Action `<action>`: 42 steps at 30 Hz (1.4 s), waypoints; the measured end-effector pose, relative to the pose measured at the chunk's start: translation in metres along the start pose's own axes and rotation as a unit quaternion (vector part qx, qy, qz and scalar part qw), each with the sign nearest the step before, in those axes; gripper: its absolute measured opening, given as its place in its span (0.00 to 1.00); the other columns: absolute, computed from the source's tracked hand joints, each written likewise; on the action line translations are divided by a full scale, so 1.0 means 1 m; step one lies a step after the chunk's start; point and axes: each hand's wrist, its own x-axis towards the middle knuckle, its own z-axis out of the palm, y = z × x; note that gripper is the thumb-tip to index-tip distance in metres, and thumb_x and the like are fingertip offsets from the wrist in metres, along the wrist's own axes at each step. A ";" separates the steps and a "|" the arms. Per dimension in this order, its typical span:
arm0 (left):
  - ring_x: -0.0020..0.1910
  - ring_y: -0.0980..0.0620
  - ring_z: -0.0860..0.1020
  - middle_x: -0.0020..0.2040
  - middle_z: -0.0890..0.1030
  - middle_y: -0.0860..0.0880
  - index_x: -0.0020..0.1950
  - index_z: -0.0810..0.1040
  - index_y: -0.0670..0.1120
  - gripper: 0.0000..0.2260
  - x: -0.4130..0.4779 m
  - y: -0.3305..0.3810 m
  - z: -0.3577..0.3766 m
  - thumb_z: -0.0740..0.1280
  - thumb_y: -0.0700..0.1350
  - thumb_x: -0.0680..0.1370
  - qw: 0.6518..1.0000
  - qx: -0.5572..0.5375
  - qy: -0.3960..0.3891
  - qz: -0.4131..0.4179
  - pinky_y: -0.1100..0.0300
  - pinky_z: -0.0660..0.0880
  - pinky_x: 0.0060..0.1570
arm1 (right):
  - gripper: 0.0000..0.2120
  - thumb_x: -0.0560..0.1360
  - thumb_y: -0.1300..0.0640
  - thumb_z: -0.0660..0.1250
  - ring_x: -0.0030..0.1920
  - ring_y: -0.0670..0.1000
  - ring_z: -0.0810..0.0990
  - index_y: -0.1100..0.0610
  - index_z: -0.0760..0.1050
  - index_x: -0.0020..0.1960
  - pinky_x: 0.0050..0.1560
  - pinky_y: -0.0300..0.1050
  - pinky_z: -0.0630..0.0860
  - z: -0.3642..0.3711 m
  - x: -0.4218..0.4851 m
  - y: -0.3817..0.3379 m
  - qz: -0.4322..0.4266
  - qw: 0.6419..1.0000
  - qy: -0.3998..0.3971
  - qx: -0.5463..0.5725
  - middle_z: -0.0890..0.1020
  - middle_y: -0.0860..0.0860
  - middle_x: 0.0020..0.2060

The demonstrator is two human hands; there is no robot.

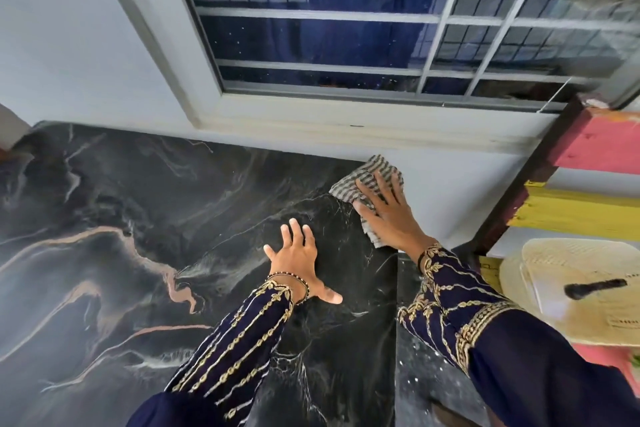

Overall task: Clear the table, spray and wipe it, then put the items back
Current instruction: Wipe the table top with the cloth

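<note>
The black marble-patterned table (138, 218) fills the lower left, with nothing standing on it in view. My right hand (388, 215) presses flat, fingers spread, on a grey-and-white striped cloth (360, 180) at the table's far right corner, next to the wall. My left hand (298, 256) rests flat on the tabletop with fingers apart, a little nearer and to the left of the cloth. Dark embroidered sleeves cover both forearms.
A grey wall and a barred window (329, 28) rise behind the table. To the right stands a pink and yellow painted wooden rack (588, 184). A cream woven hat (571, 284) with a dark object on it lies at the right, beyond the table's edge.
</note>
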 end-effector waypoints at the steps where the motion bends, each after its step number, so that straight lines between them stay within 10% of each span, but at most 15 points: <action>1: 0.78 0.40 0.38 0.78 0.37 0.41 0.78 0.38 0.41 0.66 0.000 0.000 0.000 0.76 0.68 0.58 1.000 0.002 0.002 0.000 0.32 0.50 0.72 | 0.29 0.82 0.34 0.51 0.78 0.49 0.27 0.37 0.49 0.81 0.80 0.56 0.35 0.006 -0.010 -0.001 0.001 1.000 0.001 0.012 0.38 0.44 0.82; 7: 0.78 0.42 0.41 0.79 0.40 0.44 0.78 0.42 0.44 0.62 -0.008 -0.002 0.002 0.74 0.70 0.59 0.999 0.012 0.032 0.012 0.34 0.53 0.72 | 0.26 0.85 0.47 0.54 0.76 0.50 0.23 0.47 0.54 0.82 0.80 0.58 0.40 0.043 -0.083 -0.011 -0.081 0.995 0.058 -0.008 0.40 0.50 0.81; 15: 0.78 0.47 0.54 0.80 0.50 0.45 0.75 0.60 0.46 0.27 -0.067 0.018 0.046 0.62 0.53 0.80 0.984 0.010 0.142 0.102 0.43 0.54 0.75 | 0.25 0.86 0.49 0.57 0.77 0.44 0.31 0.47 0.56 0.82 0.78 0.44 0.40 0.056 -0.194 -0.031 -0.035 0.996 -0.018 0.074 0.39 0.42 0.79; 21: 0.77 0.48 0.58 0.78 0.57 0.47 0.75 0.60 0.47 0.29 -0.101 0.043 0.055 0.65 0.50 0.77 0.982 -0.016 0.097 0.161 0.46 0.57 0.75 | 0.24 0.83 0.41 0.58 0.81 0.45 0.50 0.42 0.64 0.78 0.81 0.51 0.51 0.044 -0.252 -0.025 0.031 0.981 -0.046 0.188 0.55 0.43 0.81; 28: 0.72 0.48 0.65 0.74 0.64 0.49 0.75 0.62 0.46 0.27 -0.117 0.111 0.054 0.63 0.51 0.78 0.969 -0.071 0.089 0.219 0.50 0.68 0.68 | 0.18 0.83 0.46 0.62 0.66 0.43 0.74 0.47 0.73 0.72 0.63 0.32 0.67 0.018 -0.306 0.014 0.148 0.919 0.072 0.359 0.77 0.42 0.62; 36: 0.74 0.46 0.62 0.76 0.62 0.45 0.78 0.56 0.44 0.31 -0.101 0.225 0.072 0.63 0.51 0.78 0.963 -0.079 0.039 0.254 0.49 0.66 0.70 | 0.09 0.83 0.47 0.63 0.56 0.54 0.83 0.48 0.78 0.59 0.52 0.39 0.76 -0.031 -0.334 0.104 0.227 0.853 0.175 0.436 0.85 0.51 0.55; 42: 0.73 0.46 0.62 0.73 0.65 0.45 0.74 0.63 0.43 0.28 -0.072 0.307 0.087 0.65 0.51 0.77 0.960 -0.084 0.001 0.268 0.51 0.65 0.70 | 0.09 0.82 0.47 0.65 0.47 0.40 0.82 0.48 0.80 0.58 0.56 0.40 0.76 -0.067 -0.335 0.193 0.273 0.805 0.238 0.470 0.86 0.43 0.49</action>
